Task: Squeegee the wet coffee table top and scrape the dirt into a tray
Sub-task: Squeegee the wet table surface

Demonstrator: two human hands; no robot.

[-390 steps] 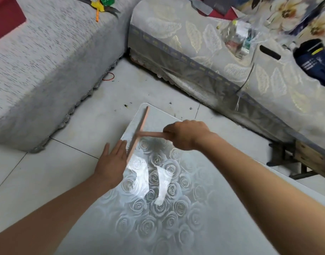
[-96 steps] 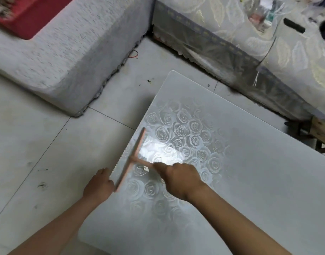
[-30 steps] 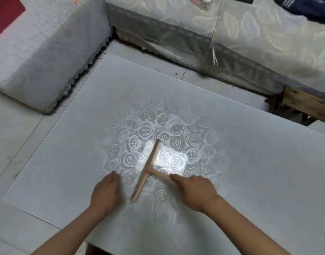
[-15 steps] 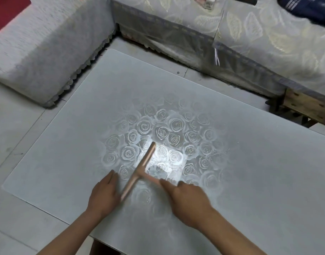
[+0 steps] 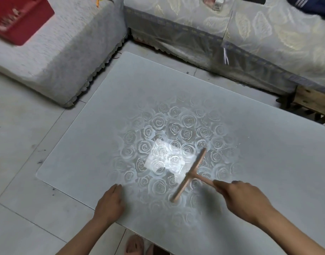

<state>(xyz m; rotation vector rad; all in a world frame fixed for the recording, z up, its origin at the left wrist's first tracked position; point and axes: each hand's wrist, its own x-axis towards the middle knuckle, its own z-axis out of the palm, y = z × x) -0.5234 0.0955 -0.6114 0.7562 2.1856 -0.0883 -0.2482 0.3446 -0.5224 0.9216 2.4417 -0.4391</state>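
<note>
My right grip (image 5: pixel 244 201) is curled round the handle of the pale wooden T-shaped squeegee (image 5: pixel 190 176), whose blade lies right of centre on the grey rose-patterned surface (image 5: pixel 102 144). My left grip (image 5: pixel 110 203) rests loose and empty at the near edge. I judge the wiping midway, with the scraping left to do. I see no tray.

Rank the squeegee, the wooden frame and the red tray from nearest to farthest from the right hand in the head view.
1. The squeegee: handle gripped in the right hand.
2. The wooden frame: on the right, beyond the table's far edge.
3. The red tray: far left, on the grey sofa.
</note>
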